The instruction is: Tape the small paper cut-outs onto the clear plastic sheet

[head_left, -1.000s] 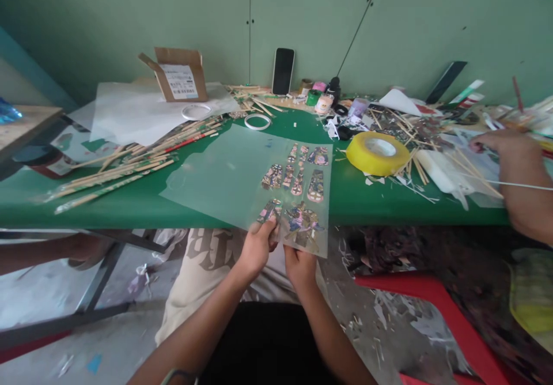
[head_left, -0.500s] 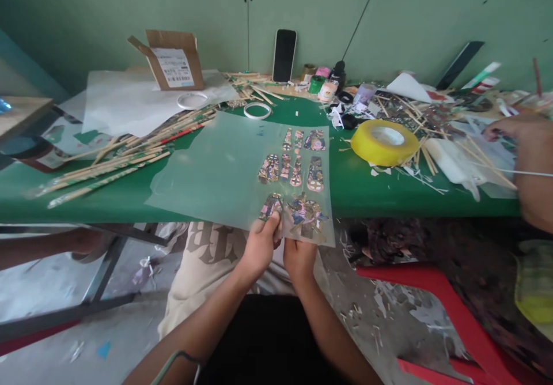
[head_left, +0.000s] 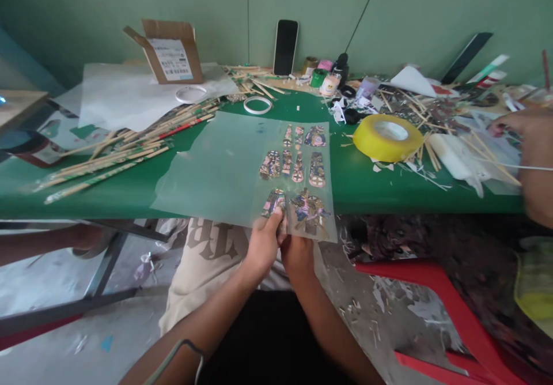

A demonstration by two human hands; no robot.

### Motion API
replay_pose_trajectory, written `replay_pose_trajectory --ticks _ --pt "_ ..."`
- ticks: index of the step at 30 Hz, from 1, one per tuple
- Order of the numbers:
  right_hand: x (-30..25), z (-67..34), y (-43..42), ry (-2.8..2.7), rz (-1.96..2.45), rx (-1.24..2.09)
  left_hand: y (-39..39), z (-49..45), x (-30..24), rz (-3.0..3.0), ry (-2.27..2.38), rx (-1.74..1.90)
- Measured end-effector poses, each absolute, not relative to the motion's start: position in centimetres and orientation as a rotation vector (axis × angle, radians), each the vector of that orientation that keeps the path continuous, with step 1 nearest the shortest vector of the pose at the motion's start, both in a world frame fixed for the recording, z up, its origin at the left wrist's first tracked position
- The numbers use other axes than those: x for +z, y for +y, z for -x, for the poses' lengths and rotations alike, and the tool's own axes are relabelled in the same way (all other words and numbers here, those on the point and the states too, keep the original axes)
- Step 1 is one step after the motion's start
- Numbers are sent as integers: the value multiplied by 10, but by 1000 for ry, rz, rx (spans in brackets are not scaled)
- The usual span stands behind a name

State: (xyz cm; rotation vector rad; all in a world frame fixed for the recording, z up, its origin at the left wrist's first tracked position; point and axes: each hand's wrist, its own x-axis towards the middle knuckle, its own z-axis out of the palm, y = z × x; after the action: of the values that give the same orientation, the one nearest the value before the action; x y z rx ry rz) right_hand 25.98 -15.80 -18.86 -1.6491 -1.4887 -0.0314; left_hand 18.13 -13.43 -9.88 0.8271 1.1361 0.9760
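Observation:
A thin, translucent plastic sheet lies over the front edge of the green table. Several patterned cut-out shapes in pink, blue and gold sit in rows on its right part. My left hand pinches the front edge of this sheet, its thumb on top beside one of the lower shapes. Close on the right, partly under the sheet and below the largest shape, is my right hand. Its fingers are hidden, and I cannot see what they hold, if anything.
Thin sticks lie left, near an open cardboard box and white tape rings. A phone leans on the wall. Right are a yellow tape roll, scraps and another person's hand. Below stands a red stool.
My view has shifted slightly. My left hand has moved a little right, closer to my right hand, still gripping the sheet. The sheet lies almost as before.

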Motion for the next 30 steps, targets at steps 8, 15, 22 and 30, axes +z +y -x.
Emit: replay_pose_trajectory --ticks 8,15,22,30 --pt "-176 -269 -160 -1476 1678 -59 -136 -174 -99 -1039 1127 964" --pt "-175 -273 -158 -1437 1781 -100 -131 -169 -100 -1058 991 785" --pt "-163 -268 -161 -1440 1814 64 -130 -182 -97 -872 1005 843" --pt "-168 -269 -168 -1432 1821 157 -135 -178 -94 -914 1000 793"
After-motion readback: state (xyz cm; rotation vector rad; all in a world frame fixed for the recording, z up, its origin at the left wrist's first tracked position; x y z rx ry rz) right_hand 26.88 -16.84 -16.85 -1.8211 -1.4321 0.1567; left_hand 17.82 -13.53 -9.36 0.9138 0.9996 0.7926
